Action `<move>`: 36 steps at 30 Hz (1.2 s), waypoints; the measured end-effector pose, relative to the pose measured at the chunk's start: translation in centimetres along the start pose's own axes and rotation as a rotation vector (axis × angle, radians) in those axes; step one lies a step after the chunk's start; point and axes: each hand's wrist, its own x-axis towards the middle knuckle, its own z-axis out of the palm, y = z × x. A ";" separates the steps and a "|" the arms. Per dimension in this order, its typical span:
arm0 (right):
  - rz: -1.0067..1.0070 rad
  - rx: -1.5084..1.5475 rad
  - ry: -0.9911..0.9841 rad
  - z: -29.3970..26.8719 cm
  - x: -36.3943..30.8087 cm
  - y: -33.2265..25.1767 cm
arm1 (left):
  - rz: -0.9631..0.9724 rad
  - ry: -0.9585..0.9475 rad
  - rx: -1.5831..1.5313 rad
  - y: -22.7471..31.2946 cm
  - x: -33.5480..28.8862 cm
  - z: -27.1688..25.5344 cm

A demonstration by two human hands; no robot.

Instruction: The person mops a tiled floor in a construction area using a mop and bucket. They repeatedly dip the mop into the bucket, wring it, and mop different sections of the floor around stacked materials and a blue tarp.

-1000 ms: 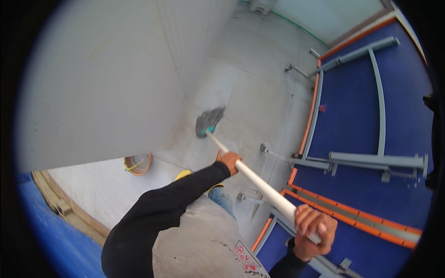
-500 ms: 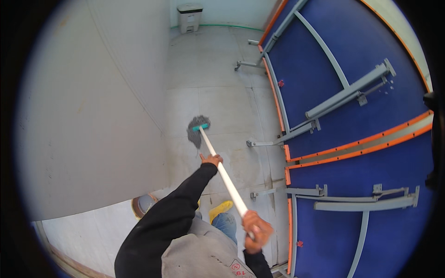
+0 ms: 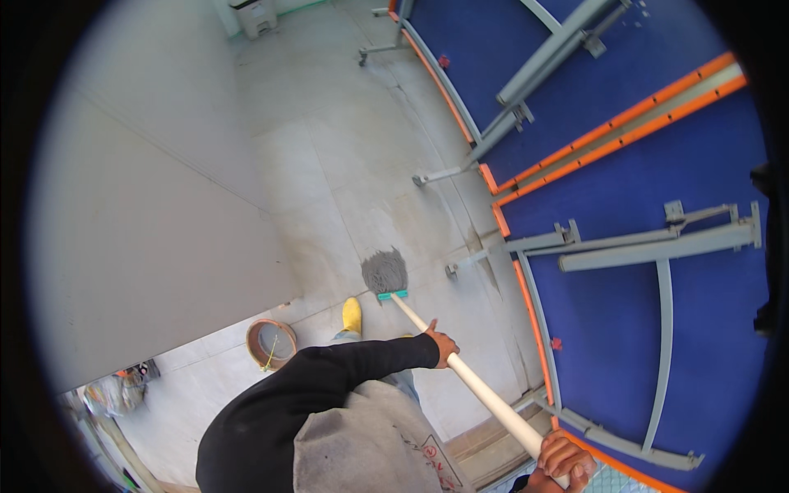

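Both of my hands are on a mop with a long cream handle [image 3: 491,401]. My left hand [image 3: 445,344] is closed round the shaft partway down, its arm reaching across in a black sleeve. At the handle's top end, lower right, my right hand [image 3: 565,462] grips with its fingers wrapped round. The mop's grey strands [image 3: 384,270] lie spread on the floor, pointing away from me, below a teal clamp [image 3: 393,295]. Just left of the clamp is a yellow boot [image 3: 352,315] on my foot; the other boot is mostly hidden behind my arm.
A round brown bucket [image 3: 252,338] holding greyish liquid stands left of my boots. Blue folded tables [image 3: 608,312] with orange edges and grey wheeled legs line the right. A grey panel [image 3: 156,222] stands left, plastic bags [image 3: 119,393] below it, and a pale bin [image 3: 256,18] far off.
My hands have drawn the mop back toward me and to the right, its strands now trailing near my boots. The view has turned; the whole bucket and the plastic bags now show.
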 end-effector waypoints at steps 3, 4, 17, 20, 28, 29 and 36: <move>-0.102 0.147 0.189 -1.3 -2.2 1.5 | 0.160 0.042 0.230 0.2 1.1 -0.4; -0.145 0.126 0.166 -1.7 -2.5 2.4 | 0.154 -0.002 0.240 -0.9 1.7 -0.8; -0.051 -0.006 0.050 -4.3 0.6 9.8 | -0.318 0.192 0.120 -7.9 8.8 -1.8; -0.023 -0.063 0.030 -6.1 -0.4 4.2 | -0.159 0.130 0.110 -1.1 7.7 0.6; -0.163 0.029 0.456 -5.1 -4.6 4.8 | 0.251 0.023 0.315 0.1 10.0 -0.1; -0.179 0.028 0.410 -5.0 -4.5 6.3 | 0.203 0.071 0.356 -1.8 11.2 -0.4; -0.198 -0.089 0.332 0.2 -0.6 18.7 | -0.343 0.111 0.325 -13.4 19.9 -6.1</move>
